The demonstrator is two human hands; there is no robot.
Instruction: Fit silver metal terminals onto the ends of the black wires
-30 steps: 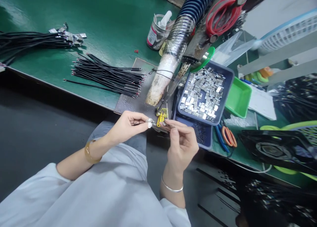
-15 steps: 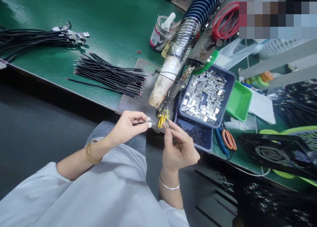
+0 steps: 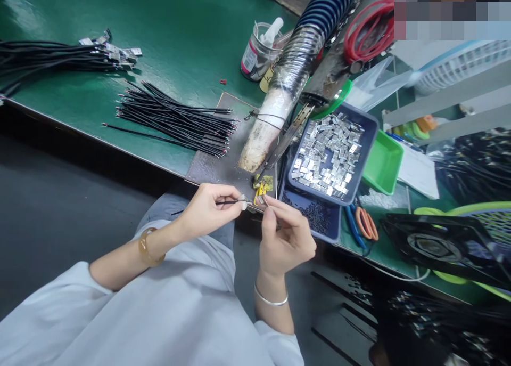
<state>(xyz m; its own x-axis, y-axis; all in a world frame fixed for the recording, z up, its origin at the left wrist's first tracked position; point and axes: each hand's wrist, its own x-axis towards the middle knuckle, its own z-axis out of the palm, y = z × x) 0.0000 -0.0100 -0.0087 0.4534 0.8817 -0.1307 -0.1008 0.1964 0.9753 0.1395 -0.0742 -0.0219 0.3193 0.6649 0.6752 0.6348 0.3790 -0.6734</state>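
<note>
My left hand [image 3: 209, 209] is closed in a pinch on a thin black cable [image 3: 227, 202], whose stripped end points right. White covers sit on the thumb and fingertip of that hand. Close by on the right, my right hand [image 3: 284, 237] pinches a small silver metal connector [image 3: 261, 199] between thumb and finger. The cable end and the connector are very near each other; I cannot tell whether they touch. Just beyond the fingertips stands a small yellow fixture [image 3: 262, 187] at the edge of a dark board [image 3: 207, 166].
Cut black cables [image 3: 171, 118] lie on the green table [image 3: 179, 30], left of a ducted hose [image 3: 263, 126]. A blue tray [image 3: 373, 134] of metal connectors overlaps a lower tray [image 3: 333, 225] of small black parts. Orange-handled scissors [image 3: 366, 225], a green tray [image 3: 383, 161] and a jar [image 3: 251, 59] stand around.
My right hand has shifted slightly left with the connector, and my left hand slightly right with the cable. The gap between them has narrowed.
</note>
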